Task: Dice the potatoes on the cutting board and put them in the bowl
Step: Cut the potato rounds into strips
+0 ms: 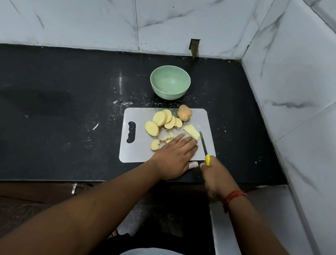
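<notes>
A grey cutting board (133,155) lies on the black counter. On it are several yellow potato slices (159,119), a stack of cut strips (191,131), some small pieces (169,137) and a whole unpeeled potato piece (184,113). My left hand (177,157) lies flat with straight fingers over the small pieces near the strips. My right hand (216,177) grips the yellow handle of a knife (203,144), whose blade points away beside the strips. A green bowl (169,84), with nothing inside, stands behind the board.
Marble-tiled walls close in at the back and right (304,83). The counter's front edge (53,179) runs just below the board. Black counter (52,98) stretches to the left of the board, speckled with white crumbs.
</notes>
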`<state>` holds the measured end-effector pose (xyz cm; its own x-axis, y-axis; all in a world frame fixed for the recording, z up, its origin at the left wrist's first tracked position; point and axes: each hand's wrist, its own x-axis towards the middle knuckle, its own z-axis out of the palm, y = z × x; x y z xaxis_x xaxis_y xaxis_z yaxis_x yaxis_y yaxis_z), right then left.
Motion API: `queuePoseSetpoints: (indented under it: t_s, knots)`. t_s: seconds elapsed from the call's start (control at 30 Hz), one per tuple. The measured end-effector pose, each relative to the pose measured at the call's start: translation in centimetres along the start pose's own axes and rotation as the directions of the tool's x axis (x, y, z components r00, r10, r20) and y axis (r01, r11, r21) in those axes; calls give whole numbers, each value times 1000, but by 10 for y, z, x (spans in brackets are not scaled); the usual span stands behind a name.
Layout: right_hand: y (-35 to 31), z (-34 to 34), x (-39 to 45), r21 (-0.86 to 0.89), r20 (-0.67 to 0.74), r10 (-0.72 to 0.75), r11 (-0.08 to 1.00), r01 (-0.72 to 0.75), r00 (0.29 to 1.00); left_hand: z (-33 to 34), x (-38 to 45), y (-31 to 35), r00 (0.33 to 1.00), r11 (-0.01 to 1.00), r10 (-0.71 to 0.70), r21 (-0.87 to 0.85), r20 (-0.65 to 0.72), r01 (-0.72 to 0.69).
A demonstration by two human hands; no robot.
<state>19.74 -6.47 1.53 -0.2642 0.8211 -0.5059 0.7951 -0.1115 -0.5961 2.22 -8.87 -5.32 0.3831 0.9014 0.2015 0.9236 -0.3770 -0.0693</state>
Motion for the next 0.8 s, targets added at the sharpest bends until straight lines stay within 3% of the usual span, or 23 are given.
queuePoseSetpoints:
  t_s: [0.1, 0.2, 0.37, 0.47, 0.57, 0.67, 0.8]
  knots:
    - [2, 0, 1, 48, 14, 16, 999, -17, 1000, 1, 11, -1, 997, 997, 59, 55, 59, -62]
    - [6, 0, 0, 84, 31, 37, 996, -40, 999, -1, 13, -6, 995, 997, -8, 81, 95, 0]
    - [9, 1, -2, 92, 58, 38, 995, -43, 998, 3, 2, -19, 998, 994, -66, 88, 13, 65]
    - [7, 3, -1, 1, 56, 16, 1000, -16, 998, -2, 4, -22, 989, 987, -144, 69, 26, 142]
    - [4, 3, 5, -73, 36, 31, 997, -29, 999, -8, 15, -22, 969, 977, -211, 70, 127, 203]
    - [1, 1, 13, -103, 19, 39, 994, -36, 999, -9, 21, -24, 958, 977, -207, 83, 197, 194]
    - [-2, -3, 18, -138, 9, 41, 990, -40, 999, -7, 24, -25, 971, 981, -182, 89, 154, 170]
